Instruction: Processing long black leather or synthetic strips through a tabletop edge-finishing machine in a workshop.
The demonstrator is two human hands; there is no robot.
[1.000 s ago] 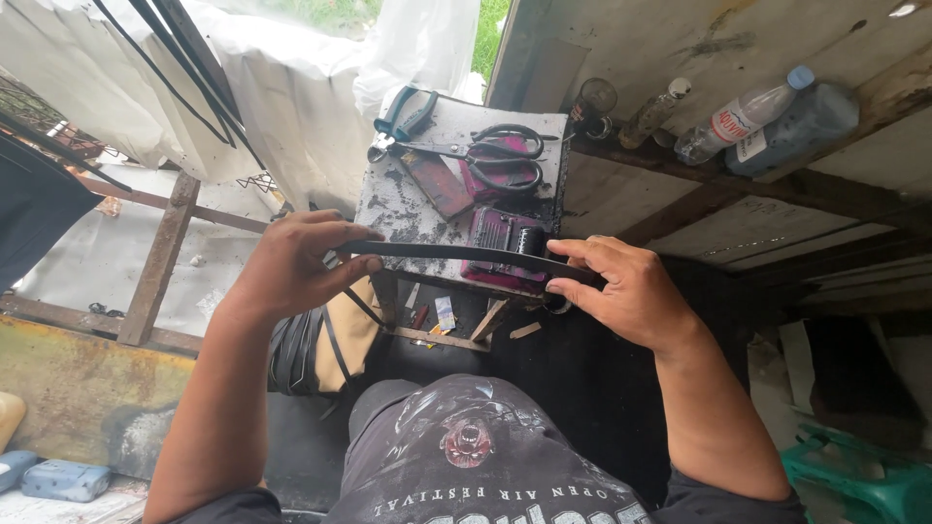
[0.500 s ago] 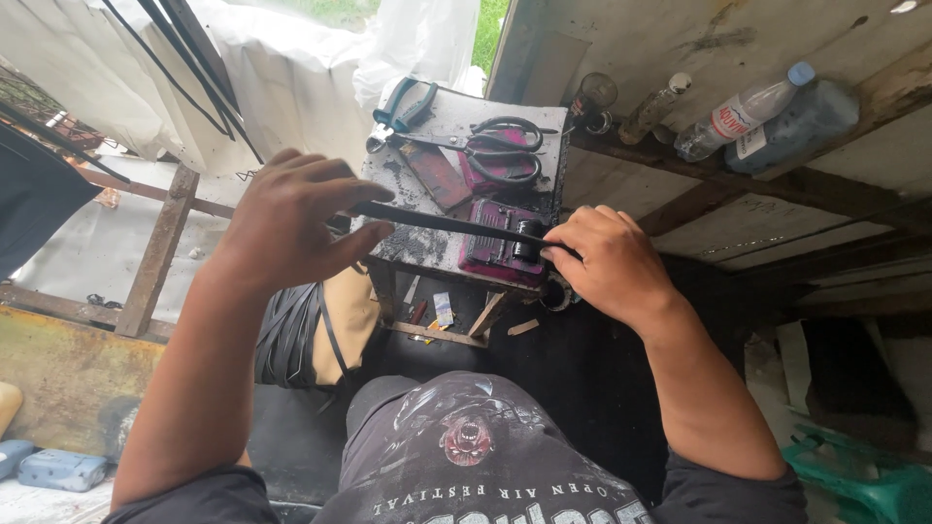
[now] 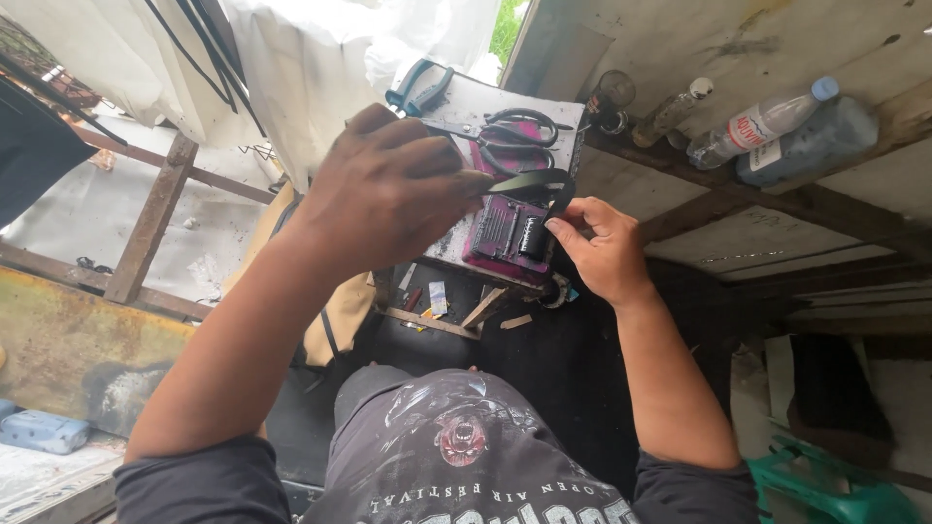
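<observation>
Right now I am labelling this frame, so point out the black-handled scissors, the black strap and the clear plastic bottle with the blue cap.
Black-handled scissors (image 3: 519,131), head view, on the handle loops.
Black strap (image 3: 536,182), head view, on its bend.
Clear plastic bottle with blue cap (image 3: 762,124), head view, mid-body.
</observation>
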